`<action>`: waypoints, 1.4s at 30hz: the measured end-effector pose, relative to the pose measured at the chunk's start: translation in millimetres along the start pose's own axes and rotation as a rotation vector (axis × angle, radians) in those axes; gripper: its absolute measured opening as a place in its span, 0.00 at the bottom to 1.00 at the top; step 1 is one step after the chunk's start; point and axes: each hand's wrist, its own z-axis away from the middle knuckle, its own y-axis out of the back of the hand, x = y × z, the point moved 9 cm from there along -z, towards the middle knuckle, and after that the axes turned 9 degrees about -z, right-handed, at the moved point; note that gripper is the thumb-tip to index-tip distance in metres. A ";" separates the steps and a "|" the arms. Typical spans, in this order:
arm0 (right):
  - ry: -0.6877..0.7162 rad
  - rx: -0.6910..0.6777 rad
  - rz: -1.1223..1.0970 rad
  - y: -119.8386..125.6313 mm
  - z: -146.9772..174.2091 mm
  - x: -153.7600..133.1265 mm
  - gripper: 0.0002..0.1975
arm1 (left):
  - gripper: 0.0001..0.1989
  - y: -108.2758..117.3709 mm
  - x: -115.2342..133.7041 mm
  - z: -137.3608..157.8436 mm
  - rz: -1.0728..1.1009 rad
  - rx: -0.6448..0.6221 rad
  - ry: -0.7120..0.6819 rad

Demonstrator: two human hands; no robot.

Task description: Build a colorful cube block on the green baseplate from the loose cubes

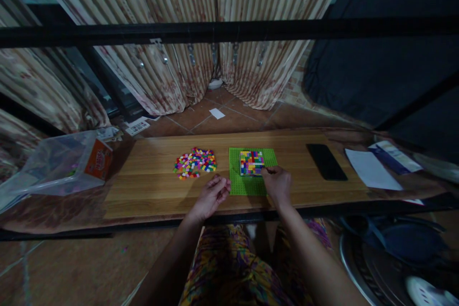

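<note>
A green studded baseplate [251,186] lies on the wooden board. On it stands a low rectangular block of multicoloured toy bricks [251,162]. My right hand [278,184] is closed in a pinch at the block's lower right corner; whatever its fingertips hold is hidden. Just left of the baseplate, my left hand [214,193] hovers with its fingers curled together, and I cannot make out anything in them. Beyond it to the left, a loose pile of small coloured bricks [197,160] is spread on the board.
A black phone-like slab [326,161] lies on the right of the wooden board [143,191]. White paper [373,169] and a blue-and-white packet [394,157] lie farther right. A clear plastic bin [60,162] stands at the left. A dark metal bar [229,32] crosses ahead.
</note>
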 end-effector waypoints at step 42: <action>0.573 -0.476 -0.123 -55.1 83.4 -79.3 0.15 | 0.27 -12.5 3.5 2.7 0.371 -0.225 0.053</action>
